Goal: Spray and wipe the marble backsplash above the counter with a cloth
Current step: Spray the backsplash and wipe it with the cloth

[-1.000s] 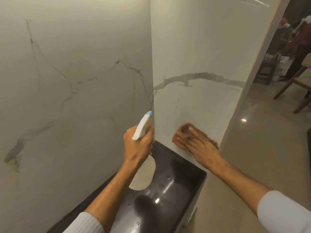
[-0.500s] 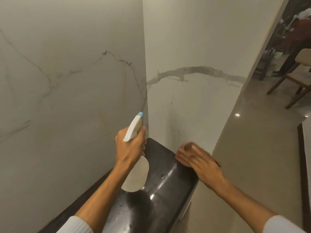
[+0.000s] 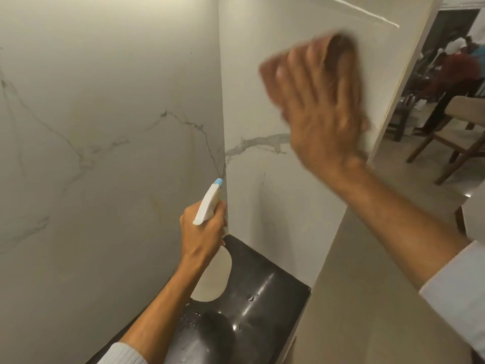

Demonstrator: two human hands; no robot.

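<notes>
2 panels of marble backsplash (image 3: 105, 127) are meeting in a corner above the black counter (image 3: 275, 292). The right hand (image 3: 322, 101) is pressing flat, fingers spread, pinning the brown cloth (image 3: 271, 74) high on the right panel, arm stretching up. The left hand (image 3: 202, 229) is gripping the spray bottle (image 3: 210, 200) low by the corner seam, nozzle up. Most of the right panel is lying below the cloth: a downward stroke looks likely.
</notes>
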